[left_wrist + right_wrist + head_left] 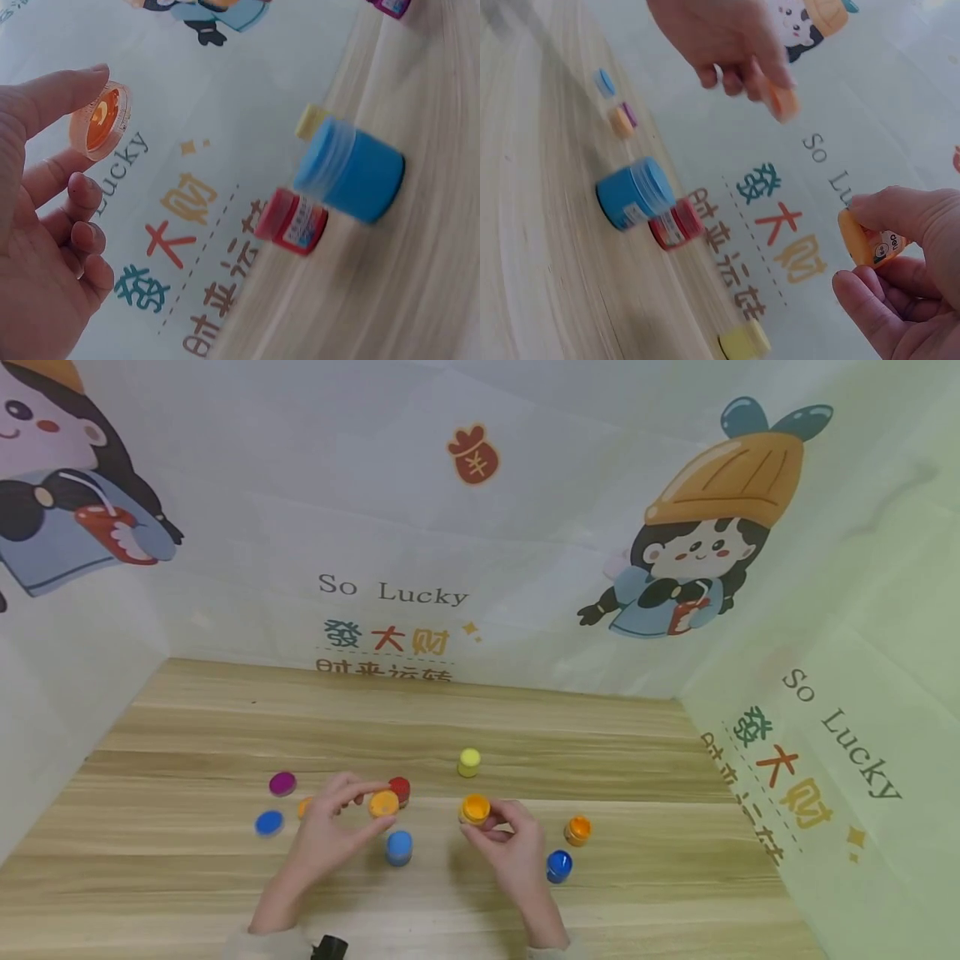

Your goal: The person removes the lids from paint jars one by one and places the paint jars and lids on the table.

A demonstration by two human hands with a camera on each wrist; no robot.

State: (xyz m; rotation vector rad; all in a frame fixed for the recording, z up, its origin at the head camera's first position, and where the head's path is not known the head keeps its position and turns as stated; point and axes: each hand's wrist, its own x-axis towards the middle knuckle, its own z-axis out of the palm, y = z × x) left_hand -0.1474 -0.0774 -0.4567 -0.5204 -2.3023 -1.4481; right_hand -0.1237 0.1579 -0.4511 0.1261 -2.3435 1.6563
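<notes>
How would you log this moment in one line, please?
left hand: pinches orange lid; right hand: holds open yellow-orange jar; red jar, light-blue jar: capped

Red jar (402, 788) partly hidden behind orange lid (383, 804), black object (331, 947) cut off at bottom edge

- Of seven jars, three were capped: yellow jar (469, 764), red jar (400, 792), light-blue jar (399, 848).
- Three were uncapped: amber jar (475, 811), orange jar (578, 832), dark-blue jar (558, 867).
- One purple jar (393, 6) showed only partly.
- Four lids were off: purple lid (282, 784), blue lid (268, 823), orange lid (303, 808), held lid (384, 804).
- Two hands showed: left hand (327, 828), right hand (517, 850).
- Two girls were printed: left girl (71, 485), right girl (697, 535).
</notes>
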